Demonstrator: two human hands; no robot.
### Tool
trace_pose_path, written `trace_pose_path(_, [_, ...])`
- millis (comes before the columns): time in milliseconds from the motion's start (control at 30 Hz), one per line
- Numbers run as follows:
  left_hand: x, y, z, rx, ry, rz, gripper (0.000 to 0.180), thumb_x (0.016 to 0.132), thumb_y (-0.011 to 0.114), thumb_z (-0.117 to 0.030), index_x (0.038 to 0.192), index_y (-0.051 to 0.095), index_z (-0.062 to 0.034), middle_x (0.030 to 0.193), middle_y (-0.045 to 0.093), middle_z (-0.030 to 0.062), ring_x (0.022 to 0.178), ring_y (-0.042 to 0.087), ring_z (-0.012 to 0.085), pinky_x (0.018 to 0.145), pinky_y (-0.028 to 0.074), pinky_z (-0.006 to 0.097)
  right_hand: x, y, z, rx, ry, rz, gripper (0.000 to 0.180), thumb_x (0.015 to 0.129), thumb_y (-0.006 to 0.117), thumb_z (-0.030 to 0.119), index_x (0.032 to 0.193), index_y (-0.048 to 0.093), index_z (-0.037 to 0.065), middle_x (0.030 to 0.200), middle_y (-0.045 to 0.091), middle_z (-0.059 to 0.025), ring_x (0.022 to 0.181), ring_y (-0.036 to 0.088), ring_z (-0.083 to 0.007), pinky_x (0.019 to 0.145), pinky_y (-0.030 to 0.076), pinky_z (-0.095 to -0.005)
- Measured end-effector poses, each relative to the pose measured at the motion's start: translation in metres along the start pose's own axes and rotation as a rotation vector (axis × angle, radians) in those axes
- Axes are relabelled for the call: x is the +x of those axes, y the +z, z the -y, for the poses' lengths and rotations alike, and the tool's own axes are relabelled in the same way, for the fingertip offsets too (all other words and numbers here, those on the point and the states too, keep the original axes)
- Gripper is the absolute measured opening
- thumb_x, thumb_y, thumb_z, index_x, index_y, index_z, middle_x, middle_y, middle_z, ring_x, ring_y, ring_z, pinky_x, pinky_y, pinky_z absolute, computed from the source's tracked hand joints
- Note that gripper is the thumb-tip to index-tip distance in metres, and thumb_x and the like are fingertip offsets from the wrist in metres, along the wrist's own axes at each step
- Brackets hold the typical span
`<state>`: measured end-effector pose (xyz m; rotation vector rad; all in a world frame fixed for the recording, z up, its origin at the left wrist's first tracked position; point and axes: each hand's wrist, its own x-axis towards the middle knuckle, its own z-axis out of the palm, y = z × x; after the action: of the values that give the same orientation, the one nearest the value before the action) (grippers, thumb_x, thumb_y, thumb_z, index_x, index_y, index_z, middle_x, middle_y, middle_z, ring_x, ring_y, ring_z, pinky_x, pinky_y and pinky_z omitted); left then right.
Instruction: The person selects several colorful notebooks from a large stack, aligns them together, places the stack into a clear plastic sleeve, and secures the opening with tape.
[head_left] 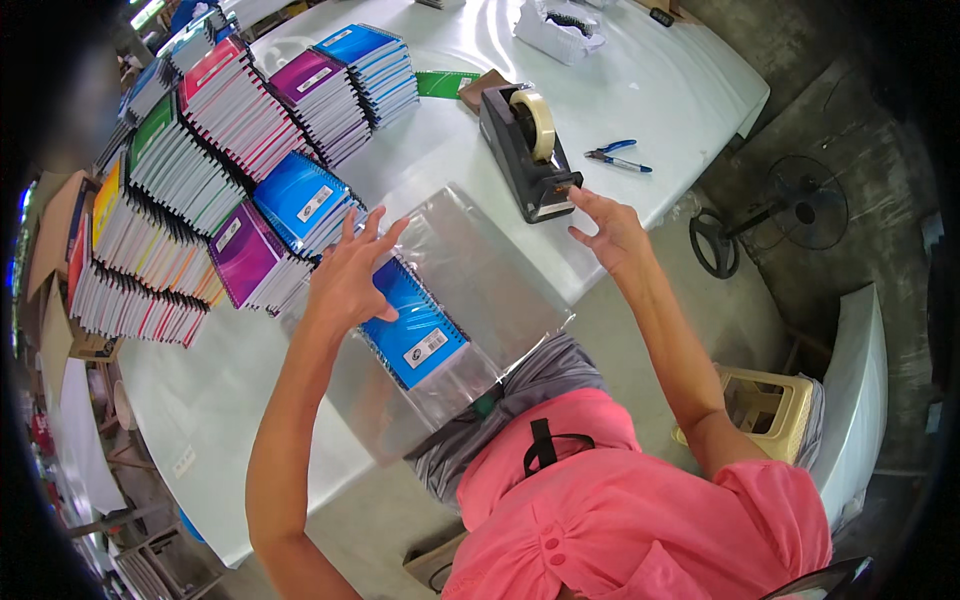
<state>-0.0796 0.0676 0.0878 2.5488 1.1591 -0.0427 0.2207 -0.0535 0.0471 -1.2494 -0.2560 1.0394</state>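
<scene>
A blue spiral notebook stack [420, 325] lies at the near edge of the white table [450, 150], wrapped in a clear plastic sheet [480, 260]. My left hand [345, 275] presses flat on the upper left of this wrapped stack, fingers spread. My right hand [610, 230] hovers with fingers apart just in front of a black tape dispenser [525, 150] carrying a roll of clear tape, holding nothing that I can see.
Leaning stacks of colourful spiral notebooks [200, 190] fill the table's left side. Blue-handled pliers [618, 157] lie right of the dispenser, a white bag [560, 28] at the far edge. A floor fan [770, 220] and a beige plastic stool [765, 405] stand to the right.
</scene>
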Motion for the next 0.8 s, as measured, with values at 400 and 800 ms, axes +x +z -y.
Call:
trace_pose_path(400, [-0.001, 0.011, 0.029, -0.148, 0.077, -0.003, 0.108, 0.042, 0.084, -0.009, 0.140, 0.042, -0.0274, 0.151, 0.031, 0.0045, 0.142, 0.018, 0.0314, 0.110, 0.032, 0.046, 0.022, -0.028, -0.008, -1.291, -0.784, -0.074, 0.018, 0.066, 0.078, 0.017, 0.072, 0.070, 0.002, 0.093, 0.064, -0.0102, 0.083, 0.057, -0.0222, 0.075, 0.047, -0.0374])
trace_pose_path(800, [0.010, 0.024, 0.033, -0.137, 0.098, -0.058, 0.112, 0.042, 0.087, -0.017, 0.142, 0.037, -0.0267, 0.151, 0.030, 0.0047, 0.142, 0.019, 0.0301, 0.105, 0.034, 0.056, -0.028, 0.188, -0.052, -1.612, -0.161, 1.229, 0.031, 0.065, 0.080, 0.031, 0.070, 0.068, 0.004, 0.061, 0.061, -0.0076, 0.059, 0.059, -0.0176, 0.053, 0.042, -0.0323])
